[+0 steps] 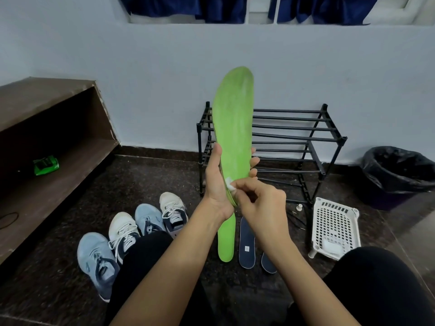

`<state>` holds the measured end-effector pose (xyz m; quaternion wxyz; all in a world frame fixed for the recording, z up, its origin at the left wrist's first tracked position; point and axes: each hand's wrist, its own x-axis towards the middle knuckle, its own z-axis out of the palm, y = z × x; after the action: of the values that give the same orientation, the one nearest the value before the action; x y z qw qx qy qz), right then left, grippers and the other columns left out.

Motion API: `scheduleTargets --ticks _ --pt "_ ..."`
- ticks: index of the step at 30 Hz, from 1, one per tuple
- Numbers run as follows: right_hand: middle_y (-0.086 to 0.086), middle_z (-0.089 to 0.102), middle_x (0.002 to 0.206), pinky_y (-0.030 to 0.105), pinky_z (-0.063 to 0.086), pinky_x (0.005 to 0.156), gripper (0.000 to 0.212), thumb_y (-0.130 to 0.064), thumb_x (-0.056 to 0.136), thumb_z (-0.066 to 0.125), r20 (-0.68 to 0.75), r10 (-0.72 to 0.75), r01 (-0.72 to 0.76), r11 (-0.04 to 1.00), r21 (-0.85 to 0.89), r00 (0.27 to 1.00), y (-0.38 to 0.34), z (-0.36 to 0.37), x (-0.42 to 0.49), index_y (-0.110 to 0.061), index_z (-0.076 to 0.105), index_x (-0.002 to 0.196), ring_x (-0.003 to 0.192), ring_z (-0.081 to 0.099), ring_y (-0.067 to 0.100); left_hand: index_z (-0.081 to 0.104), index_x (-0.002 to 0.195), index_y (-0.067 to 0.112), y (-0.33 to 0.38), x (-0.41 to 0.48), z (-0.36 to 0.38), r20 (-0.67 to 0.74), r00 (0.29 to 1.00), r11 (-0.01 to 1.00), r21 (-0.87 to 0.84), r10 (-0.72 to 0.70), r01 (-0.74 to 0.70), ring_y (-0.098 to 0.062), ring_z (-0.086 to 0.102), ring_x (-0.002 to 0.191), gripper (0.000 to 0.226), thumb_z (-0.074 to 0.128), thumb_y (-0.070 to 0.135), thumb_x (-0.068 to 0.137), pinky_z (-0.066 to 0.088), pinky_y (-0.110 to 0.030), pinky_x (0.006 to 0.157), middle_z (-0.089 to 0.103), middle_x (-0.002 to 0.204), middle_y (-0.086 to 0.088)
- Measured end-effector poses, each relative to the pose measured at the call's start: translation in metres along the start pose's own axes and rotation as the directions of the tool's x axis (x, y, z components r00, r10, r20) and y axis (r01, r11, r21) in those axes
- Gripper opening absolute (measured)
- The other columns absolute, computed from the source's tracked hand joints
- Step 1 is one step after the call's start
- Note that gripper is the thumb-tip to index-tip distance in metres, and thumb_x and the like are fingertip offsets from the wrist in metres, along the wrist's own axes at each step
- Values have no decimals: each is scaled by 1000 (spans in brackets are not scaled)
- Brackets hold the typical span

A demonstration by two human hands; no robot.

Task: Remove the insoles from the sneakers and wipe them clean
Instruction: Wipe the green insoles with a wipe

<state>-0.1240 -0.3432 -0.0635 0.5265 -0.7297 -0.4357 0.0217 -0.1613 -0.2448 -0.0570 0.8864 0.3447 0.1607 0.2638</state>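
Pale wall behind, left hand grips upright green insole, right hand pinches white wipe

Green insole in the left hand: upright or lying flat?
Upright. The left hand grips the green insole low down, its tip pointing up; the right hand pinches a white wipe against it.

We see a bright green insole, mottled with paler scuffs, and a white wipe at its near end. A second green insole lies on the dark speckled floor, left of two navy insoles, one showing a small white label. At near left, pale blue sneakers alternate with white-and-navy sneakers. The rack and bin liner are black, the latticed basket is white, and the far-left packet is green.
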Motion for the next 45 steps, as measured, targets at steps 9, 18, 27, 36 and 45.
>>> scheduleTargets --ticks 9,18,27,36,45 --pt "-21 59 65 2 38 63 12 -4 81 70 205 -97 121 987 -107 974 -4 -5 9 -15 75 81 69 57 -4 59 124 5 19 5 -10 104 993 992 -99 -64 74 -17 61 70 79 35 72 88 52 -29 62 66 96 -8" --pt "-8 70 73 5 41 65 13 -4 79 70 96 -153 160 985 -69 984 -14 1 29 -16 75 83 70 60 7 77 95 3 11 7 -1 54 998 990 -135 -38 45 -18 67 75 80 36 72 90 55 -27 74 70 92 -10" --pt "-14 61 63 9 43 60 16 -2 80 69 207 -81 99 992 -78 975 1 -3 17 -17 73 77 70 60 6 62 123 6 19 13 -9 128 989 995 -64 -69 77 -17 61 71 87 34 79 84 51 -32 68 65 91 -6" --pt "-10 64 69 9 42 60 17 2 78 69 -55 -106 103 993 -55 993 4 13 13 -13 75 86 61 57 5 64 119 7 11 18 -9 43 998 999 -5 -53 53 -19 62 68 84 36 78 84 49 -36 78 66 86 -8" --pt "-13 66 65 4 39 61 11 -8 80 71 59 27 -27 1000 -8 998 -3 6 16 -17 76 84 67 59 -2 63 117 1 12 12 -6 30 1000 1000 -18 -5 5 -18 62 66 90 39 79 79 52 -31 67 65 84 -9"
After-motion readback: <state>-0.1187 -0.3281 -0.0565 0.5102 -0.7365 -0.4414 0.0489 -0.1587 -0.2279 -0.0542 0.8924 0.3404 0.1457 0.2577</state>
